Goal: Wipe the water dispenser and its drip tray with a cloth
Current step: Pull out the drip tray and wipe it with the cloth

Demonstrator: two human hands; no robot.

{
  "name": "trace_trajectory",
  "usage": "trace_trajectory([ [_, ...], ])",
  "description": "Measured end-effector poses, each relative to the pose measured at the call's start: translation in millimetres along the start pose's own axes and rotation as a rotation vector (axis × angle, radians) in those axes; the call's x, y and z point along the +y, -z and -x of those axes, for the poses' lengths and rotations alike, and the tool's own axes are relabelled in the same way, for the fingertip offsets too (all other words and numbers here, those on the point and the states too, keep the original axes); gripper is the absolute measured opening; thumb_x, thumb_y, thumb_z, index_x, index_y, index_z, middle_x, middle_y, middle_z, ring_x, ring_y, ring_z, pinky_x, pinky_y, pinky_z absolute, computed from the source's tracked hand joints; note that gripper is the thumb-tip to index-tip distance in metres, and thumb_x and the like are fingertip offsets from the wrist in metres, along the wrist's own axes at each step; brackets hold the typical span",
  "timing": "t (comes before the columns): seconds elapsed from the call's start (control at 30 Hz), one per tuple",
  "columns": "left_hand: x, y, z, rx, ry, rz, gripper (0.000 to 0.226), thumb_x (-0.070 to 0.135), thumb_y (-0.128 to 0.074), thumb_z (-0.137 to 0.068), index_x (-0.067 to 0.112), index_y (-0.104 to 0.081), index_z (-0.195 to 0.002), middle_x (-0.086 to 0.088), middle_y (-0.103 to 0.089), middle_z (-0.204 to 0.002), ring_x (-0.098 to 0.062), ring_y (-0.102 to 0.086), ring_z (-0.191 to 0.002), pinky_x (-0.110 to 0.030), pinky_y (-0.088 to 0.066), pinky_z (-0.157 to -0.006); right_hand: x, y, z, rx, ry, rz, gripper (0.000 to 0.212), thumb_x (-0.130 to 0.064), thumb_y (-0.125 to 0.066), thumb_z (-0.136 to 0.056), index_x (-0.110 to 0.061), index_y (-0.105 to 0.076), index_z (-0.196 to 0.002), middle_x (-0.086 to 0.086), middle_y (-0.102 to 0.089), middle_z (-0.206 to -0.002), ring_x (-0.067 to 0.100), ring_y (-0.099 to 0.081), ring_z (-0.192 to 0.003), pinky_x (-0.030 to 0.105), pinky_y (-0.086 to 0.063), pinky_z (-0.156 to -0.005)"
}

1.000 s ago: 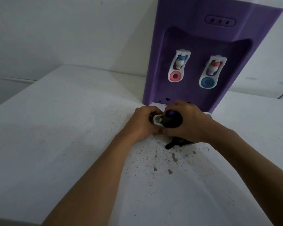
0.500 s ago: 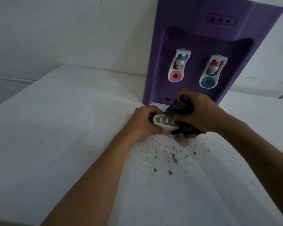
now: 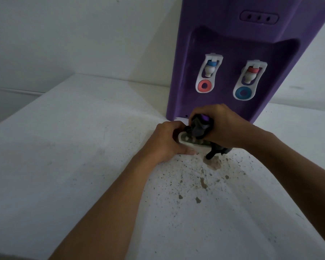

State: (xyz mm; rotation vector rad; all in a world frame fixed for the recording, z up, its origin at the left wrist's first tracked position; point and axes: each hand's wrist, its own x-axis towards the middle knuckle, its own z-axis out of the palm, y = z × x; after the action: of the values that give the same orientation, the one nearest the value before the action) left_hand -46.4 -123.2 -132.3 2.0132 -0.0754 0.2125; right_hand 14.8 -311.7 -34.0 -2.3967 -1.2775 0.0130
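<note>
A purple water dispenser [image 3: 238, 44] with two white taps stands on a white counter [image 3: 73, 147] against the wall. In front of its base lies the small white drip tray [image 3: 188, 143]. My left hand [image 3: 165, 141] grips the tray's left end. My right hand [image 3: 223, 124] grips a bunched dark cloth [image 3: 201, 126] with a purple patch and presses it onto the tray's top. A tail of the cloth hangs down to the counter at the tray's right end.
Brown specks and stains [image 3: 201, 181] are scattered over the counter in front of the tray. White walls close the space behind and to the left. The counter's left edge [image 3: 26, 107] drops off toward the wall.
My right hand has rubbed the cloth back and forth over the tray: first to the right, then back left over its middle. My left hand has stayed on the tray's left end.
</note>
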Motion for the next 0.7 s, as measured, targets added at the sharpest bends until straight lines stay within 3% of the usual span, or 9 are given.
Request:
trace_trajectory([
  [0.17,-0.6,-0.2,-0.8,0.016,-0.031,-0.022,0.055,0.032,-0.104,-0.058,0.020,-0.074,-0.103,0.007,-0.079,-0.093,-0.005,-0.074,-0.085,-0.022,-0.062,-0.075,-3.1,-9.0,1.8,0.086,0.087,-0.001,0.027,-0.004,-0.080,-0.081,-0.017,-0.070,-0.102,-0.004,-0.073,-0.091,0.013,-0.070,-0.086,0.038,-0.060,-0.079],
  [0.27,1.2,0.0,-0.5,0.022,-0.050,-0.051,0.063,0.034,-0.104,-0.058,0.021,-0.075,-0.112,0.008,-0.078,-0.100,-0.001,-0.073,-0.091,-0.018,-0.060,-0.080,-3.7,-13.1,0.6,0.043,0.130,0.010,0.027,-0.008,-0.081,-0.081,-0.017,-0.069,-0.103,-0.005,-0.073,-0.092,0.012,-0.070,-0.086,0.034,-0.059,-0.080],
  [0.4,1.7,0.1,0.8,0.025,-0.053,-0.051,0.058,0.032,-0.103,-0.059,0.027,-0.074,-0.109,0.011,-0.078,-0.100,0.003,-0.072,-0.091,-0.014,-0.058,-0.079,-0.4,-13.5,-3.9,0.033,0.092,-0.093,0.028,-0.004,-0.079,-0.082,-0.021,-0.069,-0.102,-0.008,-0.073,-0.094,0.007,-0.070,-0.091,0.026,-0.057,-0.081],
  [0.57,4.7,1.4,0.3,0.012,-0.042,-0.065,0.059,0.038,-0.103,-0.059,0.024,-0.074,-0.108,0.011,-0.077,-0.097,0.003,-0.072,-0.089,-0.014,-0.058,-0.076,-1.8,-22.2,0.2,0.053,0.172,0.150,0.031,-0.020,-0.079,-0.084,-0.025,-0.059,-0.107,-0.007,-0.067,-0.086,0.014,-0.065,-0.074,0.039,-0.058,-0.067],
  [0.7,3.2,1.6,1.8,0.000,-0.020,-0.024,0.053,0.031,-0.103,-0.060,0.025,-0.074,-0.104,0.011,-0.077,-0.096,0.003,-0.072,-0.088,-0.014,-0.058,-0.075,3.7,-6.7,-1.3,-0.029,0.075,0.233,0.033,-0.018,-0.084,-0.081,-0.029,-0.062,-0.104,-0.012,-0.065,-0.082,0.006,-0.064,-0.074,0.026,-0.055,-0.066],
])
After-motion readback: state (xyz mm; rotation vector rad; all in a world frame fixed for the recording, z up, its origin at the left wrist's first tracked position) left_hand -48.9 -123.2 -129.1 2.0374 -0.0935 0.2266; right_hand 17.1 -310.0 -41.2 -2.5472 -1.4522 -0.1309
